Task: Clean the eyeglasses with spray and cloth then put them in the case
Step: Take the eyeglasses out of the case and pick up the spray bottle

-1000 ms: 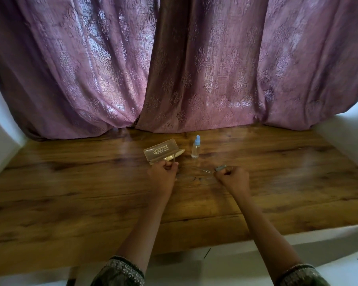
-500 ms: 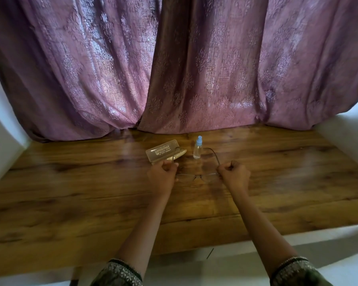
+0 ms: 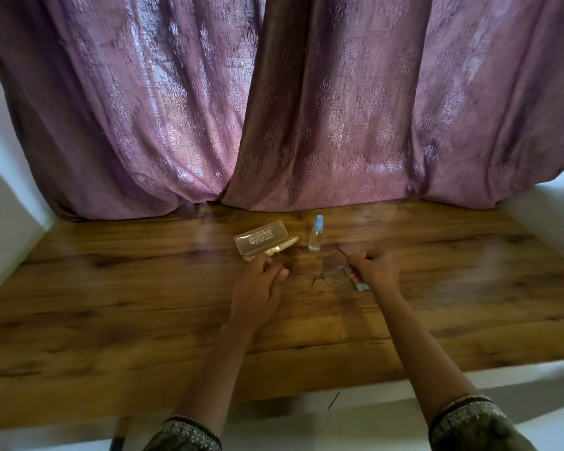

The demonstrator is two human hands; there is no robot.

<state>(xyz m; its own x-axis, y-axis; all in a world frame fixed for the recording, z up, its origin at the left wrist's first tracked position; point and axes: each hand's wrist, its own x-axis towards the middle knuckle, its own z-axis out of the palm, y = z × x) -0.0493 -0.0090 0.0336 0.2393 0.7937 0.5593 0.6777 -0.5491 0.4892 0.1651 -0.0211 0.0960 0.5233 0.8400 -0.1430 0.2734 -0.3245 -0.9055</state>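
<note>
Thin-framed eyeglasses (image 3: 334,276) hang just above the wooden table (image 3: 144,304), between my two hands. My right hand (image 3: 376,270) is closed on their right end, and a corner of a pale cloth (image 3: 361,287) sticks out under its fingers. My left hand (image 3: 258,283) is curled at their left end, which is blurred. The clear eyeglass case (image 3: 261,240) lies open just beyond my left hand. A small clear spray bottle (image 3: 316,235) with a blue cap stands upright to the right of the case.
Purple patterned curtains (image 3: 290,109) hang along the back of the table and touch its far edge. White walls (image 3: 7,222) close in both sides. The table's front edge runs near my forearms.
The eyeglasses have tilted, and the right lens now shows in front of my right hand. A corner of the cloth now shows under that hand. My left hand has opened slightly.
</note>
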